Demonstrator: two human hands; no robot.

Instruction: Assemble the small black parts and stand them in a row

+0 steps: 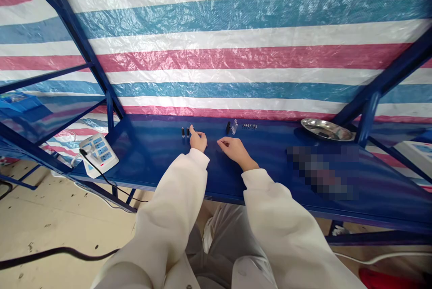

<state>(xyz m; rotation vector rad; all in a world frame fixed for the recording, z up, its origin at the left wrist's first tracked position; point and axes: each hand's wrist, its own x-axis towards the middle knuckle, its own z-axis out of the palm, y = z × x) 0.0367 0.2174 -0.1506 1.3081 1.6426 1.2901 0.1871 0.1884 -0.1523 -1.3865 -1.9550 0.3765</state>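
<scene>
My left hand (198, 140) is over the blue table, its fingers curled just right of two small black cylinders (185, 132) with silvery lower ends. A dark bit shows by its fingertips, too small to name. My right hand (235, 149) hovers lower and to the right, thumb and fingertips pressed together; anything between them is too small to make out. Beyond it are a group of small black pieces (228, 127) and some clear plastic pieces (234, 126). Several small shiny metal-and-black parts (249, 126) lie in a row to their right.
On the blue table (148, 145) a white power strip (99, 155) with a black cable sits at the left end. A round metal dish (327, 130) stands at the back right, with a blurred-out patch before it. Blue frame posts (367, 120) and a striped sheet (229, 59) bound the table.
</scene>
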